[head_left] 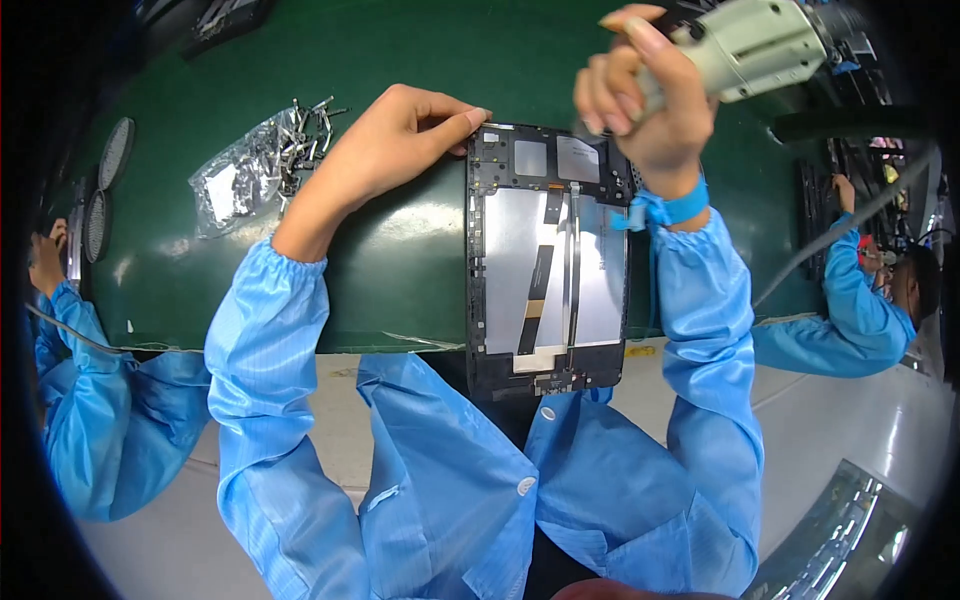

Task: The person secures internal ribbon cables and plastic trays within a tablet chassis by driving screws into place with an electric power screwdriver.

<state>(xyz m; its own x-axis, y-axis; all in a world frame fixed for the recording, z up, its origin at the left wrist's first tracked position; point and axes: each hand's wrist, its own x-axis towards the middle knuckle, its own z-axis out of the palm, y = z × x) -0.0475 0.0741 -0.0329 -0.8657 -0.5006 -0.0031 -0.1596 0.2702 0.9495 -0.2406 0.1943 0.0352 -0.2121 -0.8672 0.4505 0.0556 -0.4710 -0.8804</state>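
The green table bears a tablet lengthwise, near to far.

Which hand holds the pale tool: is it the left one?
No, the right hand grips the pale tool; the left hand touches the device.

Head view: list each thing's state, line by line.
Flat device: uncovered, inner parts showing, lower end past the table's edge.
Pale tool: raised; on or off, cannot tell.
Left hand: closed on the device's upper left corner.
Right hand: closed around the tool.
Clear bag: crumpled, lying on the table.
Small metal parts: loosely heaped by the bag.
Blue wristband: around the right wrist.
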